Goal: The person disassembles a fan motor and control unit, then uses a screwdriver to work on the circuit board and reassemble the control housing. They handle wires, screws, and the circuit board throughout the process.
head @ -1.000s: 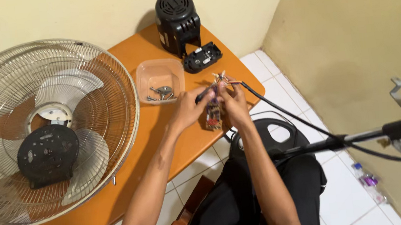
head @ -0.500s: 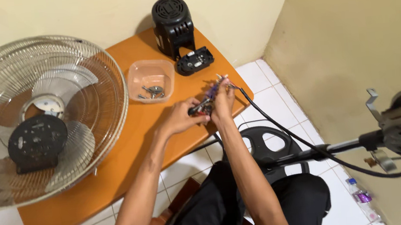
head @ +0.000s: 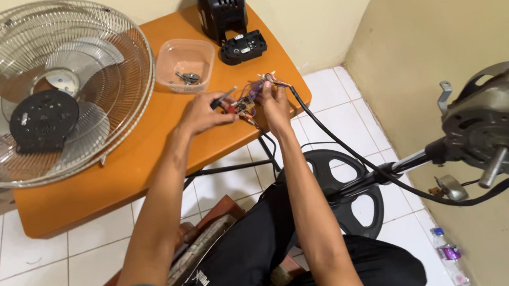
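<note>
Head cam, only view. My left hand (head: 204,112) is curled, thumb and fingers pinching a small dark-handled tool (head: 223,98) w/ thin metal tip, prob. a screwdriver or pliers, can't tell which. My right hand (head: 274,102) is closed in a pinch on a little wire bundle (head: 248,102), red/purple/yellow leads w/ some small part in the middle. Bundle sits between both hands, just over the near right edge of the orange table (head: 143,167).

Handling, my guess: bundle is light, floppy, thin leads, fragile at joints; best held by the insulation close to the part, not by bare ends. Black cable (head: 357,157) runs from it toward the fan motor (head: 505,132) on its stand at right, stiffer, may tug.

Pose: both forearms stretched fwd from my lap, wrists nearly level, hands almost touching.

Near by: clear plastic tub (head: 185,65) w/ small metal bits, black motor cover (head: 222,4) at the table's far edge, fan cage (head: 47,89) lying on the left.
</note>
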